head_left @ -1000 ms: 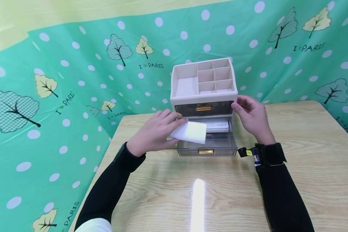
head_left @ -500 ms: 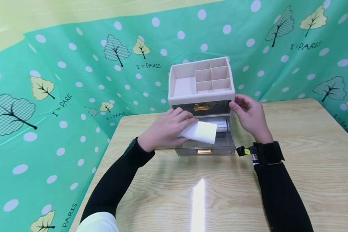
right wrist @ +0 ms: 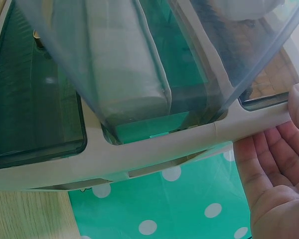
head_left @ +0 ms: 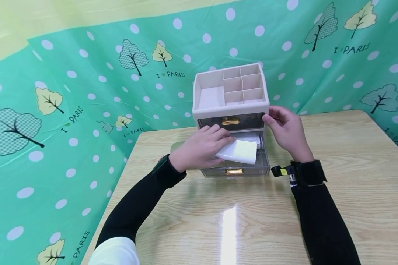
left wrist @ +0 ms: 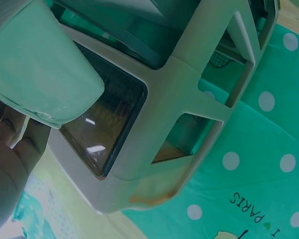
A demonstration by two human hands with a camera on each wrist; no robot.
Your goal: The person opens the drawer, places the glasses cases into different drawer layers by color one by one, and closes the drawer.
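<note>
A white desk organizer (head_left: 230, 99) stands at the back of the table with its upper smoked drawer (head_left: 245, 123) pushed in. Below that, a clear drawer (head_left: 258, 169) with a gold handle is pulled out; a white item (head_left: 248, 137) with lettering lies at its back. My left hand (head_left: 202, 147) pinches a white, folded-looking packet (head_left: 242, 151) over this drawer. In the left wrist view the packet (left wrist: 45, 69) has a rounded corner and covers part of the organizer's front. My right hand (head_left: 286, 132) grips the organizer's right side, thumb at the front edge and fingers behind.
A pale green rounded thing (head_left: 176, 146) shows partly behind my left hand. The wooden table (head_left: 268, 221) stretches in front and to both sides. A green polka-dot cloth (head_left: 103, 73) hangs behind and to the left.
My left hand has moved right with the packet, further across the pulled-out drawer. The pale green thing has come into view behind it. My right hand has kept its hold.
</note>
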